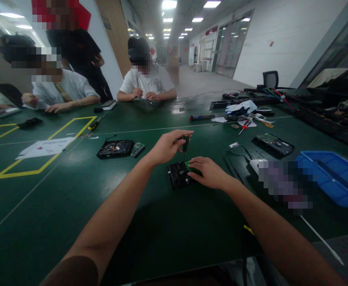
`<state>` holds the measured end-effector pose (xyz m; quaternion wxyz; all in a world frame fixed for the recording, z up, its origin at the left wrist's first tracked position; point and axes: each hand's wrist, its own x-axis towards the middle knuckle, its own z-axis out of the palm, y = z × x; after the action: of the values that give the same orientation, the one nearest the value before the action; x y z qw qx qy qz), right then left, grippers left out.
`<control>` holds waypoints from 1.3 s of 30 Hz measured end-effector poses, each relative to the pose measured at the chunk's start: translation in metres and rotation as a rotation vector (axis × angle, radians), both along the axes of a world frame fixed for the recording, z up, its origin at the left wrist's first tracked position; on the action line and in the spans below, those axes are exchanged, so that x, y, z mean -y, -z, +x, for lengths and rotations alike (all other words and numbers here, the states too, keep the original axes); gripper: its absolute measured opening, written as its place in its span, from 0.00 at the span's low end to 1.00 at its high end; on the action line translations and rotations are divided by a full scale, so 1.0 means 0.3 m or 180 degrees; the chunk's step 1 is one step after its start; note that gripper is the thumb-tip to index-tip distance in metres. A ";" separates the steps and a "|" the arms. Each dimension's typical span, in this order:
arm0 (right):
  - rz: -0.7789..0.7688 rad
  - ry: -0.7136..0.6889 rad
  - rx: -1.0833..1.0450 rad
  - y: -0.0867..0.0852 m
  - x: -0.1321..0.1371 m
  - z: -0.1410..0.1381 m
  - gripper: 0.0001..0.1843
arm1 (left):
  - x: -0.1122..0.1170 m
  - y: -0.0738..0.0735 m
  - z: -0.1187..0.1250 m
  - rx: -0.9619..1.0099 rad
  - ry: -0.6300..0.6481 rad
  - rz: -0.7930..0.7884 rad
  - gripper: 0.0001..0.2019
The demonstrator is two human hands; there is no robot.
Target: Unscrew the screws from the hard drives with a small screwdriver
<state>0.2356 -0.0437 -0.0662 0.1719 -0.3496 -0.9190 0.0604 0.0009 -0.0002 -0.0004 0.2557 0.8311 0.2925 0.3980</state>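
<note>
A black hard drive (178,175) with a green circuit board lies on the green table (72,190) in front of me. My left hand (168,146) is closed round the dark handle of a screwdriver (185,143), which stands upright with its tip down on the drive. My right hand (207,172) rests on the drive's right side, fingers pressed flat on the green board, holding it still.
Another opened drive (114,148) with a loose green board (138,149) lies to the left. A third drive (273,143) and a blue bin (335,174) sit at the right. Two seated people work at the far edge; one stands behind. Tools and gloves (242,107) clutter the far right.
</note>
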 end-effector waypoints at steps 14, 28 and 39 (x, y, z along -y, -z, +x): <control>-0.0033 0.0001 -0.0021 -0.005 0.003 -0.003 0.19 | 0.007 -0.005 0.001 -0.0250 -0.0343 0.0443 0.20; -0.0090 0.0021 -0.0016 -0.018 0.007 -0.006 0.19 | 0.012 0.002 0.004 -0.0203 -0.0525 0.0481 0.18; -0.0133 0.0019 -0.0012 -0.014 0.003 -0.005 0.20 | 0.012 -0.004 0.014 -0.0226 -0.0960 0.0720 0.15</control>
<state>0.2341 -0.0445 -0.0621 0.1665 -0.3558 -0.9162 0.0798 0.0050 -0.0037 0.0008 0.0876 0.8148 0.3760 0.4325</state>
